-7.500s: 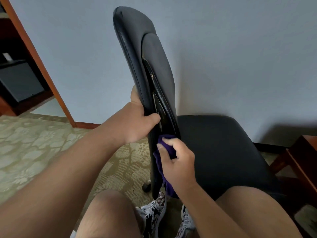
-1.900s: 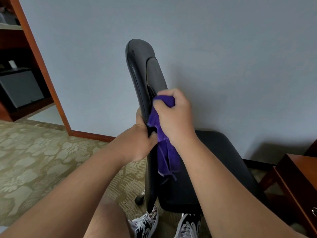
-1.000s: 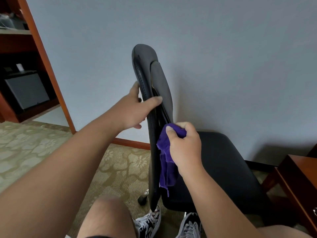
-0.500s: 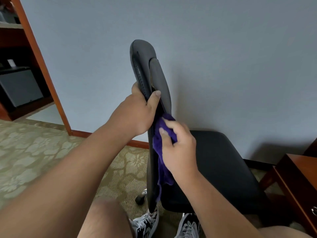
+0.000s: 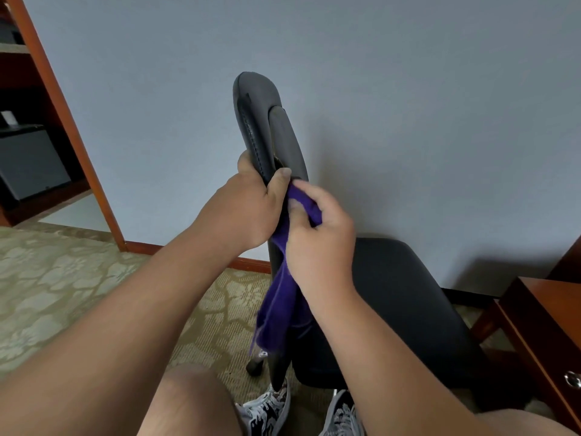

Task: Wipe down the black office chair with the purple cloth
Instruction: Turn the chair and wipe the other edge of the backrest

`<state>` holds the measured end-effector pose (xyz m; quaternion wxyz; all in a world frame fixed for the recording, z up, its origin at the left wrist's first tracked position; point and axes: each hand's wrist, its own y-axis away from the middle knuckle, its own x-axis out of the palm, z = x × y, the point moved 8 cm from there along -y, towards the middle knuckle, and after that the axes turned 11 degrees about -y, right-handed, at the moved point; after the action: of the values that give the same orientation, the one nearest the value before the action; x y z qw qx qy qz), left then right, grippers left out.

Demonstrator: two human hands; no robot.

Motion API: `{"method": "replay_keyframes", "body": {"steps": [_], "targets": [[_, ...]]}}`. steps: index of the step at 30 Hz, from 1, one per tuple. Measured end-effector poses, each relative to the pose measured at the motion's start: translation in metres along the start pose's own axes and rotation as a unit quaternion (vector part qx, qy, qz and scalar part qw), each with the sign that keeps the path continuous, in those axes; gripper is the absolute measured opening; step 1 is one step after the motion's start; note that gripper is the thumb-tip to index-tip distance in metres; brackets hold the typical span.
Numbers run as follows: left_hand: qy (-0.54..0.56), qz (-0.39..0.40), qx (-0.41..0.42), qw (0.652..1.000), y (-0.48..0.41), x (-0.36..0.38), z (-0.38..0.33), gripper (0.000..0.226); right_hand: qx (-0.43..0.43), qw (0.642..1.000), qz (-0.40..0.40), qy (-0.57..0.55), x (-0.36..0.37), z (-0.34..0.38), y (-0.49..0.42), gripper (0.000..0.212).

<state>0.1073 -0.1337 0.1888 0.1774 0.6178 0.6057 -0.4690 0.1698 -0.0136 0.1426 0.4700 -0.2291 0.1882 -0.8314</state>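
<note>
We look down on the black office chair (image 5: 405,297) seen edge-on against a grey wall (image 5: 440,89), its backrest (image 5: 256,111) upright with its long axis vertical and the seat running off to the right. The left hand (image 5: 242,212) grips the backrest's near edge, fingers (image 5: 243,158) curled behind and thumb in front. Just beside that thumb, the right hand (image 5: 317,247) pinches the purple cloth (image 5: 278,306) in curled fingers (image 5: 300,212) against the side facing the seat, and the loose end hangs straight down. The next stroke, we judge, follows that vertical edge, with the right hand nearer. The backrest's seat-facing surface, the contact under the cloth and most of the chair base are hidden.
</note>
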Motion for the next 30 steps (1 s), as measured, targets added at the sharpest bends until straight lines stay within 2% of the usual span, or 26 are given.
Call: {"method": "replay_keyframes", "body": {"steps": [4,7,11,14,17,19,21,24,28,30], "targets": [[0.003,0.011,-0.005,1.000,-0.004,0.000,0.004,0.051,-0.121,0.987,0.047,0.095,0.013,0.000,0.002,0.035],[0.003,0.017,-0.009,1.000,-0.005,0.000,0.009,0.052,-0.147,0.975,0.066,0.153,0.004,-0.025,0.020,0.038],[0.019,0.027,-0.008,0.999,-0.011,-0.001,0.015,0.054,-0.083,0.968,0.103,0.215,-0.016,-0.082,0.058,0.040],[0.021,0.047,-0.012,0.999,-0.013,-0.003,0.018,0.056,0.024,0.961,0.135,0.240,-0.028,-0.124,0.084,0.041],[0.029,0.065,-0.010,0.997,-0.013,-0.004,0.015,0.053,0.104,0.973,0.077,0.193,-0.030,-0.130,0.084,0.038],[0.032,0.072,-0.009,0.997,-0.012,-0.005,0.013,0.053,0.120,0.982,0.019,0.146,-0.025,-0.119,0.078,0.037],[0.030,0.070,-0.008,0.997,-0.012,-0.006,0.011,0.053,0.102,0.988,-0.019,0.113,-0.019,-0.103,0.069,0.037],[0.022,0.056,-0.012,0.998,-0.014,-0.006,0.011,0.054,0.070,0.994,-0.032,0.077,-0.007,-0.075,0.046,0.037],[0.046,0.049,-0.027,0.997,-0.014,-0.005,0.011,0.048,-0.075,0.996,-0.027,0.049,0.016,-0.012,0.007,0.037],[0.059,0.047,-0.039,0.996,-0.013,-0.004,0.013,0.042,-0.116,0.992,-0.008,0.058,0.027,0.000,-0.006,0.038]]}}
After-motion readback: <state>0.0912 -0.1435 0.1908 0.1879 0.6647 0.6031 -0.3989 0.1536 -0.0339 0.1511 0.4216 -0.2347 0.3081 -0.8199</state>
